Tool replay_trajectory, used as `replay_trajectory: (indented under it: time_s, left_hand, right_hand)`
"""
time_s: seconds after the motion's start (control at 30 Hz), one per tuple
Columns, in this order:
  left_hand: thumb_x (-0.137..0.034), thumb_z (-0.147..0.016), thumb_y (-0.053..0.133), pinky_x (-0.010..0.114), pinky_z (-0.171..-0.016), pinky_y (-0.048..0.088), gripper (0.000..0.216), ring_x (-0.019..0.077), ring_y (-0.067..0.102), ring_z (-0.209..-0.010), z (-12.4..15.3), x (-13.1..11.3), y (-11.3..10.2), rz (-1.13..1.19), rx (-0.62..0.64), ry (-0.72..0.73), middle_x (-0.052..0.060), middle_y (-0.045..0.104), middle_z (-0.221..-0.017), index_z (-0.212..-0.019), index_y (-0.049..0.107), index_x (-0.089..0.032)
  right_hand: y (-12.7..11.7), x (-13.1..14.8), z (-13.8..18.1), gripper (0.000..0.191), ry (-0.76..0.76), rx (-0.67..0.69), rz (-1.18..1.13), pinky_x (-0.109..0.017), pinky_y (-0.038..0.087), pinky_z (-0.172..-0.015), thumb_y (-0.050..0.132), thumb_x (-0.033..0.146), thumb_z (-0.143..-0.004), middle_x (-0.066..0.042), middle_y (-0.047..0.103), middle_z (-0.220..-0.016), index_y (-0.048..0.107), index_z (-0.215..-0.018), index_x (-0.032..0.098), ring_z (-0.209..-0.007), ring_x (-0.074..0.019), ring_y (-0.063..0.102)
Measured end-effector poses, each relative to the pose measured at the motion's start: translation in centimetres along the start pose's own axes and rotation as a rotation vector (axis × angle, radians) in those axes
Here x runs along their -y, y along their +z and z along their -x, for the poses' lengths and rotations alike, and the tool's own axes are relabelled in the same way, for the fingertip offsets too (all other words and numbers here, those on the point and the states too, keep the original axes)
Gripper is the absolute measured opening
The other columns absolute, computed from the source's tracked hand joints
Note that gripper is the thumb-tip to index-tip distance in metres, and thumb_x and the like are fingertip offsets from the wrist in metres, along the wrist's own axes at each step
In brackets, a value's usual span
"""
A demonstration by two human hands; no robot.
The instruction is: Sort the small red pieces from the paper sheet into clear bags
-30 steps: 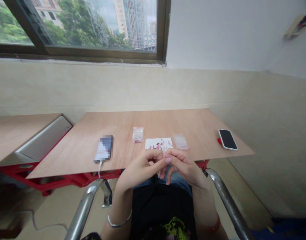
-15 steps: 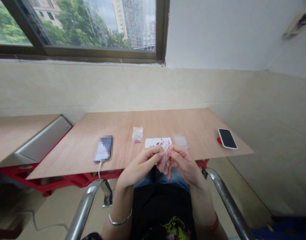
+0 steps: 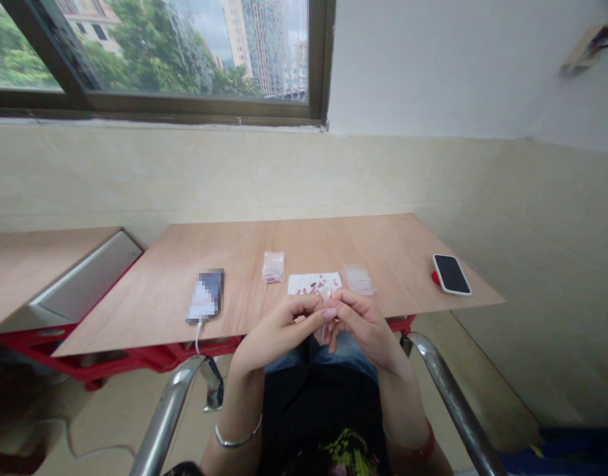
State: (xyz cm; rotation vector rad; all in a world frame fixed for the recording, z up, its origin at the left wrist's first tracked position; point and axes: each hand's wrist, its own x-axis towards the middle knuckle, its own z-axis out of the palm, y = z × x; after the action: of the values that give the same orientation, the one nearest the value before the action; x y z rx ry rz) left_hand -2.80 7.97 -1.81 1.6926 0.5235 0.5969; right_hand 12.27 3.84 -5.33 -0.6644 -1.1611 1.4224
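Just past the table's front edge, my left hand (image 3: pixel 288 327) and my right hand (image 3: pixel 362 322) meet, thumbs and fingers pinched together. Between them is a small clear plastic bag (image 3: pixel 324 334), mostly hidden by my fingers. Both hands are closed on it. Right beyond my fingertips lies a white sheet (image 3: pixel 298 283) scattered with several small pink and red pieces and a dark one. A stack of clear plastic bags (image 3: pixel 359 280) rests to the right of the sheet. To its left sits a pile of small filled bags (image 3: pixel 274 267).
On the wooden table (image 3: pixel 234 241), a phone with a blurred screen (image 3: pixel 206 296) and white cable lies left. Another phone (image 3: pixel 452 274) rests on something red at right. Metal armrests (image 3: pixel 169 410) flank my lap. A second table (image 3: pixel 45 248) stands at far left.
My left thumb has moved right, onto my right thumb and fingertips. The clear bag between my hands shows less than before. Things on the table stay put.
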Motion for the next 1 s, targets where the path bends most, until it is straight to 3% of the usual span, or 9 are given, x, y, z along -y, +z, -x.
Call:
replay_trajectory:
  time_s: [0.43, 0.73, 0.87, 1.0]
  left_hand:
    - [-0.027, -0.095, 0.039, 0.022, -0.058, 0.044, 0.032, 0.0092, 0.05, -0.057, -0.6, -0.1, 0.6, -0.003, -0.13, 0.042, -0.002, 0.051, -0.061, -0.066, 0.047, -0.017]
    - [-0.031, -0.097, 0.036, 0.022, -0.058, 0.04, 0.03, 0.0087, 0.048, -0.057, -0.7, 0.6, 0.9, -0.138, -0.198, 0.014, -0.004, 0.049, -0.06, -0.071, 0.044, -0.018]
    - [-0.035, -0.097, 0.035, 0.021, -0.055, 0.038, 0.031, 0.0081, 0.047, -0.054, -0.8, 1.1, 0.9, -0.173, -0.231, 0.045, -0.004, 0.047, -0.061, -0.074, 0.045, -0.018]
    - [-0.035, -0.096, 0.038, 0.021, -0.052, 0.033, 0.029, 0.0091, 0.044, -0.055, -1.0, 1.6, 1.3, -0.377, -0.343, 0.106, -0.003, 0.046, -0.062, -0.073, 0.044, -0.019]
  right_hand:
    - [0.5, -0.9, -0.4, 0.031, -0.024, -0.157, -0.09, -0.017, 0.048, -0.038, 0.056, 0.04, -0.09, 0.001, 0.056, -0.058, 0.053, -0.071, 0.017, -0.049, -0.0101, 0.056]
    - [0.8, -0.6, -0.6, 0.035, 0.067, -0.171, -0.042, -0.017, 0.05, -0.037, 0.06, 0.048, -0.086, 0.003, 0.053, -0.059, 0.05, -0.073, 0.017, -0.048, -0.0101, 0.057]
    - [0.9, -0.9, -0.6, 0.036, 0.023, -0.184, -0.028, -0.019, 0.051, -0.039, 0.059, 0.049, -0.087, 0.002, 0.053, -0.061, 0.05, -0.073, 0.017, -0.052, -0.0112, 0.058]
    - [1.3, -1.0, -0.7, 0.034, -0.05, -0.257, 0.028, -0.018, 0.049, -0.039, 0.058, 0.048, -0.087, 0.002, 0.052, -0.063, 0.05, -0.074, 0.019, -0.051, -0.0098, 0.054]
